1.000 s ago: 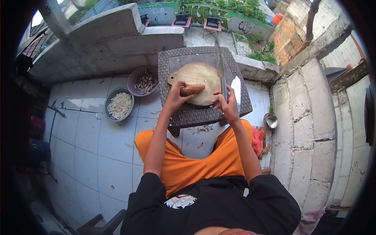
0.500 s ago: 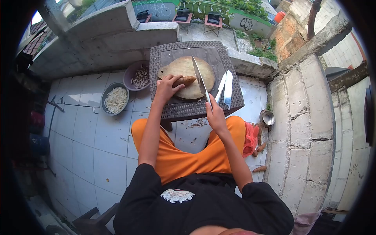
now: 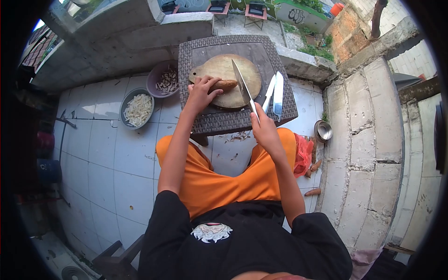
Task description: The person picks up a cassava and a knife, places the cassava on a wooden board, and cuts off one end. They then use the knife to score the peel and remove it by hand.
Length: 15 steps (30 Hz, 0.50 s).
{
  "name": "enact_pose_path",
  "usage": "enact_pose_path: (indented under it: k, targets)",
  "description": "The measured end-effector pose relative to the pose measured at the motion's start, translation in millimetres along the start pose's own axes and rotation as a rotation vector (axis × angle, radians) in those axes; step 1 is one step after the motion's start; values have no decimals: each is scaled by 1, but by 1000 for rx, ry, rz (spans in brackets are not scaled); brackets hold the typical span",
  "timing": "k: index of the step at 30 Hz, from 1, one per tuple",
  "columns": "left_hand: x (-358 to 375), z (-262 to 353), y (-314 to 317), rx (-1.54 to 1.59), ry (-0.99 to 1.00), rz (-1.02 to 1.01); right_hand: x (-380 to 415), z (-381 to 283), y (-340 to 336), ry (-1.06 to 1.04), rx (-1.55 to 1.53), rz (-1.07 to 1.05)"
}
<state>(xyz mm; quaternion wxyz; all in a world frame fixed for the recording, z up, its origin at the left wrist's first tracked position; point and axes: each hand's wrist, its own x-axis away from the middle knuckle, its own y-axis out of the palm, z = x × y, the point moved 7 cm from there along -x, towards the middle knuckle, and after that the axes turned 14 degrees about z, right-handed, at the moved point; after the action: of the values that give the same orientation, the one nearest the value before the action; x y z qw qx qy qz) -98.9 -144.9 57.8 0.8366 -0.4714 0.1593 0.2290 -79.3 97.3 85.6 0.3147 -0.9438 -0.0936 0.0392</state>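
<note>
My left hand (image 3: 203,93) is wrapped round a brown root (image 3: 226,84) that lies on a round wooden board (image 3: 233,67). The handle of a large knife (image 3: 240,79) is in my right hand (image 3: 262,122), its blade pointing away from me over the board, just right of the root's tip. The board rests on a dark woven table (image 3: 200,122). Right of the board lie a white-handled tool (image 3: 269,94) and a second white and silver one (image 3: 278,95).
On the tiled floor at left stand a bowl of pale pieces (image 3: 137,110) and a purple bowl of peelings (image 3: 163,79). Metal bowls (image 3: 323,131), a red plastic bag (image 3: 303,156) and loose roots (image 3: 313,192) lie at right. Low block walls flank the table.
The whole view has shifted a little. The knife and my right hand stay right of the root, and my left hand still holds the root.
</note>
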Motion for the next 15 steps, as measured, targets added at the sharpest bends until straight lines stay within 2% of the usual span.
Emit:
enact_pose_path:
  k: [8,9,12,15]
  targets:
    - [2,-2,6,15,26,14,-8,-14,9,56,89,-32]
    - [2,-3,6,35,5,8,-10,-15,14,-48,107,30]
    - [2,-2,7,60,-20,15,-15,-1,32,-49,145,101]
    - [6,4,5,84,59,40,-40,-2,48,-95,210,112]
